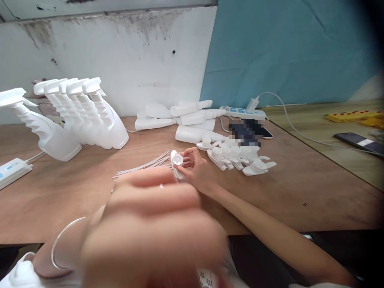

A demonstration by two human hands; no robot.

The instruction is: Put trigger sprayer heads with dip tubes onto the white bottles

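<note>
My right hand (196, 170) pinches a white trigger spray head (177, 159) just above the table, its round collar turned toward me. My left hand (156, 228) is raised close to the camera, large and blurred. Its fingers are curled in, and what they hold, if anything, is hidden. Behind it, thin white dip tubes (144, 164) lie loosely on the wood, partly covered by the hand. To the right of my right hand, several more white spray heads (231, 154) rest in a cluster.
Assembled white spray bottles (108, 124) stand at left. White bottles without heads (195, 134) lie at the back. A power strip (246, 112) with a cable and a partly pixelated dark device (261, 129) sit back right. Another power strip (15, 172) is at left.
</note>
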